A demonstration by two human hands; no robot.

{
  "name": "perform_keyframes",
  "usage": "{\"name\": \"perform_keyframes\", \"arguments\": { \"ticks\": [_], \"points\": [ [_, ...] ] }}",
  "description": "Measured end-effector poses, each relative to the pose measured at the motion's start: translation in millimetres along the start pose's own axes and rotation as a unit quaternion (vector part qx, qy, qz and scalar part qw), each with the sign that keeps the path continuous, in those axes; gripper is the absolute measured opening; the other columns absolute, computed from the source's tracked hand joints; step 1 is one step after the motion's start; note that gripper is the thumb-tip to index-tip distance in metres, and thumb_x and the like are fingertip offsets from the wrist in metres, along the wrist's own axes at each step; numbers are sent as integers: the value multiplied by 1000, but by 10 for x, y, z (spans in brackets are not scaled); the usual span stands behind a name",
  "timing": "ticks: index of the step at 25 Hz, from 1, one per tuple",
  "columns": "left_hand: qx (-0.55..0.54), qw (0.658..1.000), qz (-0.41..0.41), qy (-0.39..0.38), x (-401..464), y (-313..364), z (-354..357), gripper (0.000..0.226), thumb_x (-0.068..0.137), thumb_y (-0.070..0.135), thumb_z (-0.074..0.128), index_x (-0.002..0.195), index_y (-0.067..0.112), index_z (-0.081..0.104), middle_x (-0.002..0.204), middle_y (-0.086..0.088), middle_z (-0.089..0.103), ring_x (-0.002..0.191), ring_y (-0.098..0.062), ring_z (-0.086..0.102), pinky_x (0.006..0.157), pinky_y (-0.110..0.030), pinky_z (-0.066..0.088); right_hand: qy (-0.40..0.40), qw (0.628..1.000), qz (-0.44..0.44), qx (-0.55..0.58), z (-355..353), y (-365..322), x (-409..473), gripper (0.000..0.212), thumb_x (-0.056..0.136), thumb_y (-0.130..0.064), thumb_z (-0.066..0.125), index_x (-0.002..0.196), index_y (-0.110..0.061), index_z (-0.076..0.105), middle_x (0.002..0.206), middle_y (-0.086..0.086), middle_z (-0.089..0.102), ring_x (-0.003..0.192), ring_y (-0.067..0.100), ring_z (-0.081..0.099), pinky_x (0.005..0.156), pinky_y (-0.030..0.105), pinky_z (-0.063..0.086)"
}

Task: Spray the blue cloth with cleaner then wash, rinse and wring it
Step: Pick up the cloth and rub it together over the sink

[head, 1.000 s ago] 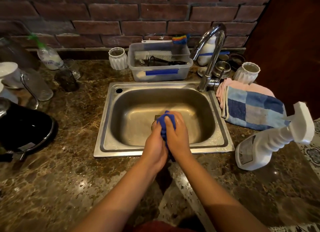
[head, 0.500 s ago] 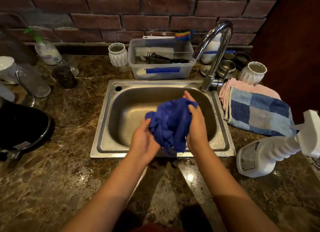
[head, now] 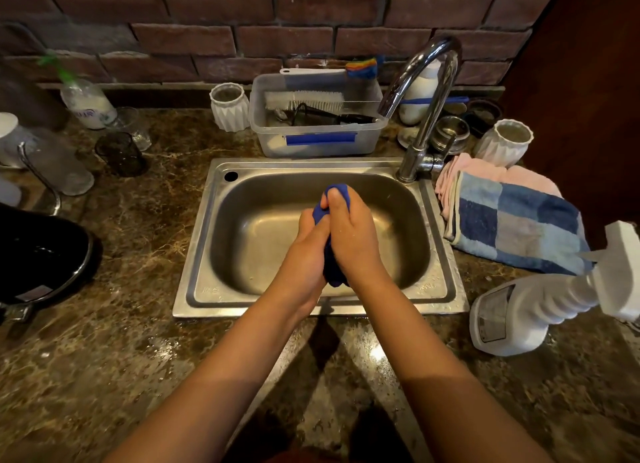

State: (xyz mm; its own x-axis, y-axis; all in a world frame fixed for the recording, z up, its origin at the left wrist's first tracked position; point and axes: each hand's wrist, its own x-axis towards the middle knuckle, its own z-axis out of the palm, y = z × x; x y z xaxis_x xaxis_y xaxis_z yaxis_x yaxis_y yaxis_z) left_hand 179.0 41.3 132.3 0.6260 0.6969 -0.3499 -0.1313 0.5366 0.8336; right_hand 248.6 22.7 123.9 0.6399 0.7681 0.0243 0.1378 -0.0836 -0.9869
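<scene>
The blue cloth [head: 333,270] is bunched into a tight roll between both my hands over the steel sink [head: 204,251]. My left hand [head: 306,251] and my right hand [head: 349,230] press against each other and grip it; only its top tip and a lower fold stick out. The white spray bottle of cleaner [head: 530,313] lies tilted on the counter to the right of the sink. The chrome faucet [head: 424,116] stands at the sink's back right corner; no water runs from it.
A checked blue towel [head: 516,223] on a pink one lies right of the sink. A clear tub with a brush [head: 317,116] sits behind it, flanked by white ribbed cups [head: 230,108]. Glasses [head: 119,153] and a black pot [head: 41,258] stand left.
Half a second ago the cloth hung loose and spread between my hands; now both hands have closed around it and squeezed it into a compact bundle, as they held it a second ago.
</scene>
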Motion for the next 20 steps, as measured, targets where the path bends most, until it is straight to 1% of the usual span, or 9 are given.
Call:
{"name": "perform_keyframes", "arguments": {
  "ticks": [2, 4, 6, 8, 10, 12, 13, 16, 20],
  "points": [
    [103, 995, 16, -2, -70, -40, 24, 11, 97, 17, 37, 92, 22, 45, 87, -7, 55, 79, -18, 56, 63, -28, 48, 42, 990, 112, 79, -57, 28, 100, 26, 97, -20, 38, 73, -22, 49, 67, -1, 48, 57, 7, 47, 58, 21, 41],
    [150, 988, 25, -29, -193, -129, 88, 12, 97, 18, 38, 92, 24, 46, 92, -8, 57, 81, -19, 56, 68, -30, 47, 58, 962, 223, 148, -186, 14, 223, 25, 96, -20, 39, 74, -18, 51, 67, 3, 49, 51, 8, 50, 49, 20, 43],
    [33, 999, 27, -26, -231, -111, 89, 18, 97, 17, 37, 102, 24, 52, 105, -5, 63, 94, -19, 61, 85, -33, 49, 51, 948, 196, 246, -277, -22, 203, 25, 97, -24, 37, 85, -18, 58, 81, 6, 58, 68, 11, 58, 58, 20, 49],
    [-133, 991, 17, -2, -81, 0, -64, 27, 99, 18, 33, 118, 19, 51, 115, -7, 64, 101, -20, 64, 87, -35, 52, -4, 940, 87, 330, -307, -68, 40, 29, 96, -28, 33, 110, -27, 58, 116, 6, 58, 102, 14, 58, 82, 21, 50],
    [-232, 973, -12, -19, 55, 146, -205, 38, 98, 24, 31, 132, 13, 44, 127, -13, 59, 109, -24, 62, 81, -36, 57, -92, 984, -81, 127, -264, -84, -223, 38, 89, -33, 36, 122, -48, 47, 149, -5, 28, 137, 13, 31, 106, 25, 35],
    [-238, 968, -67, -48, 53, 202, -180, 44, 98, 31, 30, 133, 10, 46, 123, -13, 62, 108, -21, 62, 83, -32, 56, -90, 956, -225, -166, -186, 20, -333, 47, 87, -36, 36, 133, -47, 34, 153, -7, 8, 145, 19, 7, 116, 36, 15],
    [-221, 970, -84, -63, 21, 168, -129, 43, 98, 32, 29, 128, 8, 50, 113, -10, 67, 101, -18, 65, 83, -28, 54, -68, 943, -241, -222, -156, 32, -322, 48, 88, -37, 35, 136, -39, 34, 153, -1, 15, 143, 23, 12, 115, 37, 16],
    [-201, 974, -82, -67, -32, 82, -15, 37, 99, 28, 30, 119, 8, 55, 97, -6, 67, 92, -13, 65, 78, -22, 54, -32, 969, -181, -164, -114, -8, -166, 47, 88, -36, 29, 116, -15, 61, 120, 4, 43, 114, 20, 39, 97, 24, 33],
    [-190, 980, -41, -33, -1, 100, 11, 35, 98, 24, 33, 126, 9, 49, 98, -6, 63, 91, -13, 64, 77, -23, 54, 12, 983, -121, -137, -21, -99, -1, 46, 90, -34, 29, 90, -1, 60, 94, 8, 48, 92, 25, 49, 83, 31, 38]
  ]
}}
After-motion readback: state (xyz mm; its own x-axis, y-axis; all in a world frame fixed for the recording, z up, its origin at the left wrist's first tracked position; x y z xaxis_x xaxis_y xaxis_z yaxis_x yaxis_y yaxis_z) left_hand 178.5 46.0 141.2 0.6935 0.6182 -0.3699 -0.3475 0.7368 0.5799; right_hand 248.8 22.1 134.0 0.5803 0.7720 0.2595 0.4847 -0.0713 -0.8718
